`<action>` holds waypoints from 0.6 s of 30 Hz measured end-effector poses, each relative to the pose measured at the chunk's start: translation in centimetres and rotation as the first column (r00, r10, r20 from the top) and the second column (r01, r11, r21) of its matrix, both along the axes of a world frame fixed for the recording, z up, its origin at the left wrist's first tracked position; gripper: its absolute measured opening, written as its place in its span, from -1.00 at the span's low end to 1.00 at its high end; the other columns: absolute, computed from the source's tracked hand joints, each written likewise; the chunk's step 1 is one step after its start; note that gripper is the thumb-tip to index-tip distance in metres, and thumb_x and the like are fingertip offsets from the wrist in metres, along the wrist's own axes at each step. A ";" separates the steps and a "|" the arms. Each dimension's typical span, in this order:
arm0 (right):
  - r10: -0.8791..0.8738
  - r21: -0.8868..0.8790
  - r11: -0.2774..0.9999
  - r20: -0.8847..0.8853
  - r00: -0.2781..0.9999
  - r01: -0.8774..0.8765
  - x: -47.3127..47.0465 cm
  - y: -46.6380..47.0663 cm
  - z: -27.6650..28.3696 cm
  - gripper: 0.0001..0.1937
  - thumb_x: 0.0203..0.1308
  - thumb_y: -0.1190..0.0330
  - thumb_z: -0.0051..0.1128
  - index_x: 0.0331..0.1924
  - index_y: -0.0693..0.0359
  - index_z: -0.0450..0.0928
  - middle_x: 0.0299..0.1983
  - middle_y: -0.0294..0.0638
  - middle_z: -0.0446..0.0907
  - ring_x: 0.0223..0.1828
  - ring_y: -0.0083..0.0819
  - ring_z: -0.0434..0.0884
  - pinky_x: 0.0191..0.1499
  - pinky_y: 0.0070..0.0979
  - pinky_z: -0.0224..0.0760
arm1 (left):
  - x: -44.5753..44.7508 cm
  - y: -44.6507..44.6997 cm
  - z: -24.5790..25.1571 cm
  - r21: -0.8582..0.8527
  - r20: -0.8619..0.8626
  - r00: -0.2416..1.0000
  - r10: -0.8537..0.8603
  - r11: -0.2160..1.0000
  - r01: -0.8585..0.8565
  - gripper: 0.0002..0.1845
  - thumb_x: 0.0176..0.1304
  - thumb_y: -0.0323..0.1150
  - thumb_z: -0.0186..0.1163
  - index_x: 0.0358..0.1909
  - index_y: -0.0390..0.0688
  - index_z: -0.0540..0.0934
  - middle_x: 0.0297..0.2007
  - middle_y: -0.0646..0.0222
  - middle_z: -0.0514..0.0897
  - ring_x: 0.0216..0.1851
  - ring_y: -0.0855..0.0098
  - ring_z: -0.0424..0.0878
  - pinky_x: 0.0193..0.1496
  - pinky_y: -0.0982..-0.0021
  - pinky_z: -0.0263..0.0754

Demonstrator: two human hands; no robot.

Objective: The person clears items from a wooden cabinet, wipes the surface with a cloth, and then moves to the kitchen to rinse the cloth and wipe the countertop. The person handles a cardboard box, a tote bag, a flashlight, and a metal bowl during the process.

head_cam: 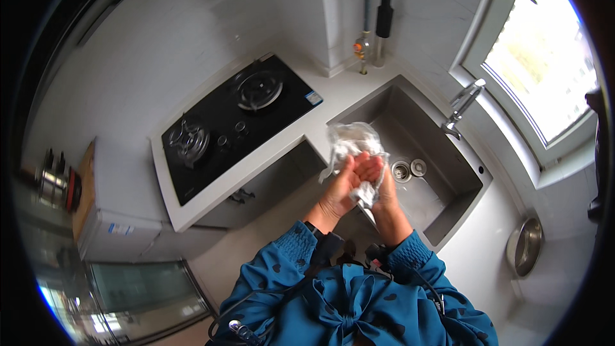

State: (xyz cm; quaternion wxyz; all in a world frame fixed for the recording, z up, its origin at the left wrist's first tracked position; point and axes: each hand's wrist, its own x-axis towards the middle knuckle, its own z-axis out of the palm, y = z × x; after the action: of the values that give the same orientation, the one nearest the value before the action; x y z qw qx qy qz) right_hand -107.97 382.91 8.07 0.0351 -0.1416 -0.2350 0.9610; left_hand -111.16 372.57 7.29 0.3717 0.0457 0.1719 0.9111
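Observation:
A crumpled, thin whitish cloth (356, 138) hangs over my fingers at the sink's near-left edge, blurred by motion. Its exact material is hard to tell. My left hand (340, 190) and my right hand (385, 193) are close together, palms turned up, both gripping the cloth. One bunched end of it shows between my wrists. Beneath and beyond my hands lies the grey sink (435, 202). Just right of my right hand are the drain (400, 171) and a round strainer lid (418, 167) on the sink floor.
A chrome faucet (454, 117) stands at the sink's far right rim, below a window (538, 57). Left of the sink is a black gas hob (211, 163). A metal bowl (524, 247) sits on the counter at right. Pipes with a valve (360, 48) rise at the back.

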 end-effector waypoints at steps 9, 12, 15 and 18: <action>0.303 0.958 0.133 -0.284 0.910 0.255 1.6 -3.6 0.6 -0.41 0.39 0.19 -0.02 0.41 0.30 0.24 0.36 0.14 0.35 0.40 -0.06 0.36 0.44 -0.19 0.18 | 3.3 -7.7 -4.0 -0.228 0.019 0.972 0.235 0.947 -0.225 -0.47 0.46 0.05 0.07 0.30 -0.03 0.42 0.35 0.13 0.41 0.31 0.19 0.45 0.34 0.08 0.39; 0.578 0.952 -0.095 -0.186 0.795 0.292 4.5 -8.2 1.5 -0.25 0.32 0.17 0.07 0.52 0.20 0.05 0.53 0.17 -0.03 0.57 0.12 -0.05 0.55 0.02 -0.31 | 5.6 -9.0 -4.2 -0.082 -0.223 0.953 0.204 0.970 -0.227 -0.31 0.48 0.09 -0.04 0.52 0.04 0.13 0.48 0.19 0.21 0.43 0.01 0.27 0.40 -0.10 0.26; 0.689 0.972 -0.019 -0.156 0.708 0.232 6.2 -9.7 3.1 -0.34 0.33 0.21 0.11 0.48 0.11 0.18 0.52 0.13 0.03 0.55 0.13 0.00 0.55 0.05 -0.26 | 6.6 -11.8 -3.8 -0.121 -0.203 0.928 0.311 0.933 -0.339 -0.33 0.49 0.10 -0.06 0.50 0.01 0.15 0.43 0.23 0.28 0.42 0.00 0.27 0.39 -0.08 0.27; 0.628 0.986 0.057 -0.155 0.763 0.154 6.1 -10.7 4.2 -0.68 0.40 0.34 0.07 0.18 0.19 0.53 0.14 -0.06 0.59 0.29 -0.12 0.49 0.43 -0.13 0.13 | 6.2 -15.8 -2.9 -0.240 -0.078 0.890 0.449 0.858 -0.454 -0.47 0.50 0.05 -0.02 0.31 -0.08 0.35 0.17 0.33 0.49 0.16 0.30 0.47 0.19 0.25 0.45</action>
State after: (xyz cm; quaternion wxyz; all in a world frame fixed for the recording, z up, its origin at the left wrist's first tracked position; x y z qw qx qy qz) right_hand -101.88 372.21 12.29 0.0153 0.2543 -0.8084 0.5306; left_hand -104.95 356.78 4.42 0.1490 -0.0345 0.2958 0.9429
